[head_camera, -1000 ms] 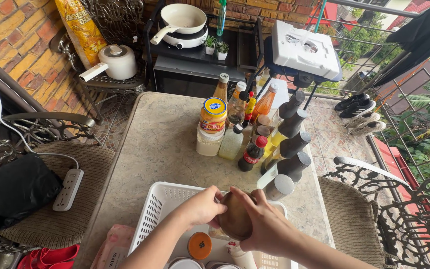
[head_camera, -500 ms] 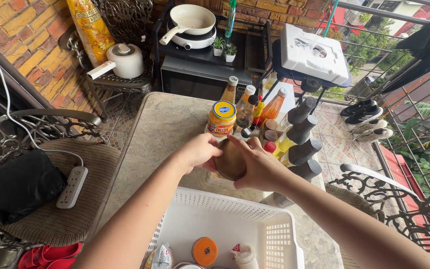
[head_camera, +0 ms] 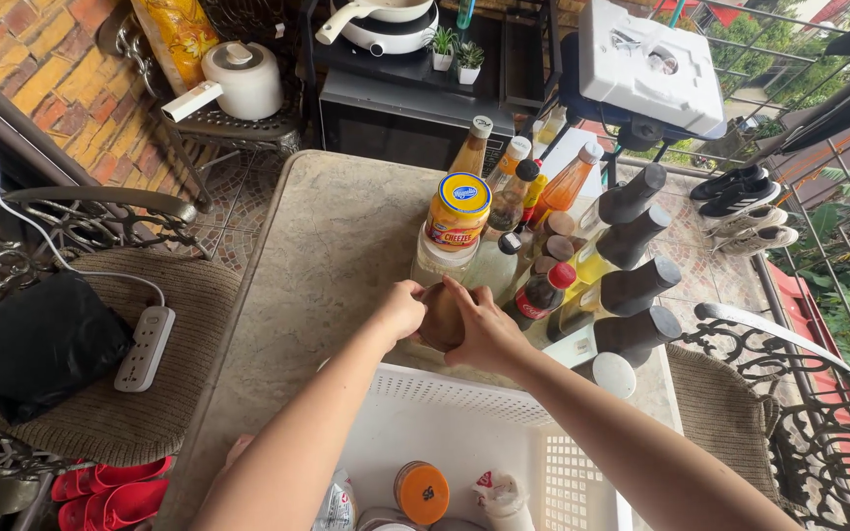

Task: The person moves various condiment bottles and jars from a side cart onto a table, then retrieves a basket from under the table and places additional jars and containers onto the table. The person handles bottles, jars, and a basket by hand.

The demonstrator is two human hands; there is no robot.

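Both of my hands hold a round brown jar (head_camera: 442,317) low over the stone table (head_camera: 327,246), just in front of the cluster of bottles. My left hand (head_camera: 401,308) grips its left side and my right hand (head_camera: 481,329) wraps its right side. Directly behind it stand a yellow-lidded jar (head_camera: 457,212) stacked on a clear tub, and a small dark bottle with a red cap (head_camera: 541,292). The white plastic basket (head_camera: 464,398) lies below my forearms, with an orange-lidded jar (head_camera: 421,491) and small packets in it.
Tall bottles with dark grey caps (head_camera: 632,285) line the table's right side. Iron chairs stand left (head_camera: 100,324) and right (head_camera: 789,393); the left one carries a power strip (head_camera: 146,346) and a black pouch (head_camera: 36,344). A microwave (head_camera: 405,123) with pans sits behind the table.
My hands lifted the brown jar out of the basket, carried it forward toward the bottles, then lowered it near the table in front of them.
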